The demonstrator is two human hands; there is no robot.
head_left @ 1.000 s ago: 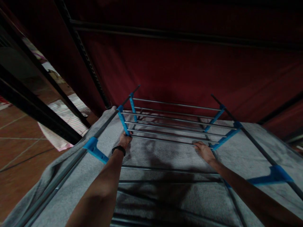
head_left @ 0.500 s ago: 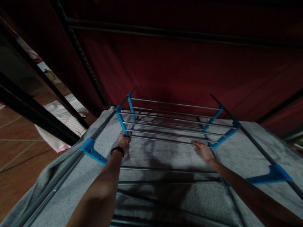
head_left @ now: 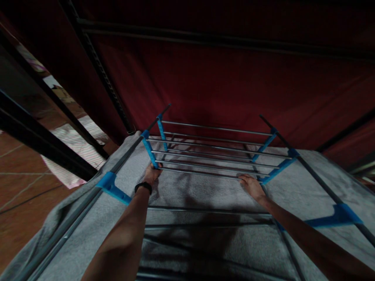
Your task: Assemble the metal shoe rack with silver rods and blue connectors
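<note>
A metal drying rack (head_left: 211, 150) with blue plastic joints stands in front of me in dim light. A grey towel (head_left: 202, 191) is spread over its near rails and hangs off both sides. My left hand (head_left: 152, 173), with a black band on the wrist, is closed on the towel's far edge by the left blue bracket (head_left: 149, 150). My right hand (head_left: 251, 185) grips the same edge near the right blue bracket (head_left: 278, 168), fingers curled over it.
A dark red curtain (head_left: 234, 86) hangs right behind the rack. Black metal bars (head_left: 43, 146) slant across the left. A striped pink-white cloth (head_left: 73, 154) lies on the brown tiled floor (head_left: 20, 195) at left.
Both hands stay on the towel's far edge. The view has drifted slightly, nothing else has moved.
</note>
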